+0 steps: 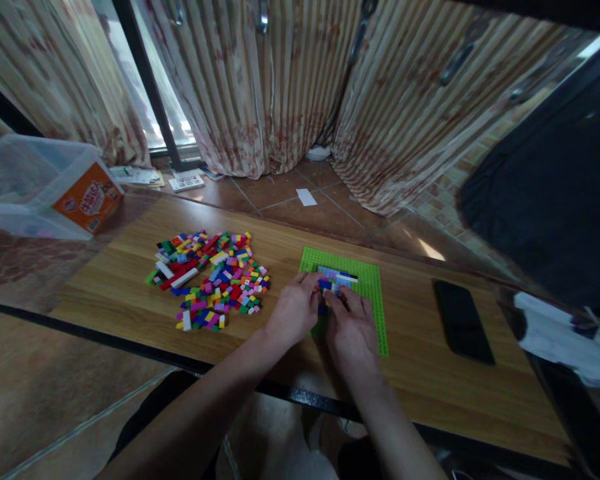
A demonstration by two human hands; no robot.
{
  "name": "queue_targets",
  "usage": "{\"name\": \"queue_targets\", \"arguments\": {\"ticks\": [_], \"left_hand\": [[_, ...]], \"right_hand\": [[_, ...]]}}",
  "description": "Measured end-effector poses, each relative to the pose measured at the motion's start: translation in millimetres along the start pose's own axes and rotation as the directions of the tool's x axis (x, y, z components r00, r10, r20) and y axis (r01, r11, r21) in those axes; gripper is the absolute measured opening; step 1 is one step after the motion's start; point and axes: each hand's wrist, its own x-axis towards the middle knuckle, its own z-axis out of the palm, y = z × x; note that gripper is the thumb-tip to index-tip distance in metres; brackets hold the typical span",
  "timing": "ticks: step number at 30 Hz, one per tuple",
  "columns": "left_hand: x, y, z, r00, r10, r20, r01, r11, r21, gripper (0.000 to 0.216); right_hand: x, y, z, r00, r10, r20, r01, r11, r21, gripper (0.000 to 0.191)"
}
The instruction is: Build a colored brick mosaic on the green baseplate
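A bright green studded baseplate (379, 293) lies on the wooden table, and a low build of toy bricks (341, 275) in light blue, dark blue, white and black sits on it. From the left, my left hand (295, 303) reaches over the plate's edge, its fingers closed and the tips against the dark blue bricks. My right hand (354, 327) covers the plate's lower part, fingers bent together at the near side of the build. Both hands hide part of the bricks, so the exact piece at the fingertips is hard to see.
A wide pile of loose coloured bricks (220, 277) lies left on the table (405, 393). Beyond its left end stands a clear plastic box (35, 213) with an orange label. A black phone (463, 320) lies at right, near white papers (565, 333). Curtains hang behind.
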Motion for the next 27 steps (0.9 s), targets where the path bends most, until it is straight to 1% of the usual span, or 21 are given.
{"name": "queue_targets", "arguments": {"ticks": [6, 9, 13, 16, 18, 22, 27], "left_hand": [[-1.4, -1.1, -0.9, 1.0, -0.007, -0.001, 0.007, 1.0, -0.021, 0.04], [-0.9, -2.7, -7.3, 1.0, -0.003, -0.016, 0.003, 1.0, -0.015, 0.038], [4.0, -10.5, -27.7, 0.996, -0.002, -0.085, 0.008, 0.998, 0.066, 0.035], [9.2, -20.2, -46.4, 0.988, -0.043, -0.147, 0.061, 0.991, 0.121, 0.033], [11.8, -26.9, -57.0, 0.982, -0.075, -0.176, 0.099, 0.987, 0.131, 0.032], [13.7, -40.0, -73.8, 0.974, -0.135, -0.18, 0.162, 0.976, 0.146, 0.033], [12.6, -55.3, -97.1, 0.968, -0.205, -0.147, 0.234, 0.946, 0.226, 0.035]], "right_hand": [[-2.0, -3.8, 4.1, 0.999, 0.012, -0.034, -0.011, 1.0, 0.006, 0.044], [-2.2, -2.3, 5.7, 0.999, -0.007, -0.036, 0.007, 1.0, 0.007, 0.044], [-5.0, -0.8, 6.9, 0.999, 0.0, -0.041, 0.0, 1.0, 0.012, 0.042], [-6.5, -1.0, 6.4, 0.999, 0.026, -0.045, -0.024, 0.999, 0.046, 0.042], [-5.4, -1.0, 4.7, 0.996, 0.068, -0.054, -0.063, 0.995, 0.082, 0.042], [0.0, 0.9, -0.3, 0.981, 0.165, -0.097, -0.148, 0.976, 0.162, 0.038], [4.3, 5.4, -2.8, 0.96, 0.229, -0.16, -0.186, 0.951, 0.248, 0.032]]}}
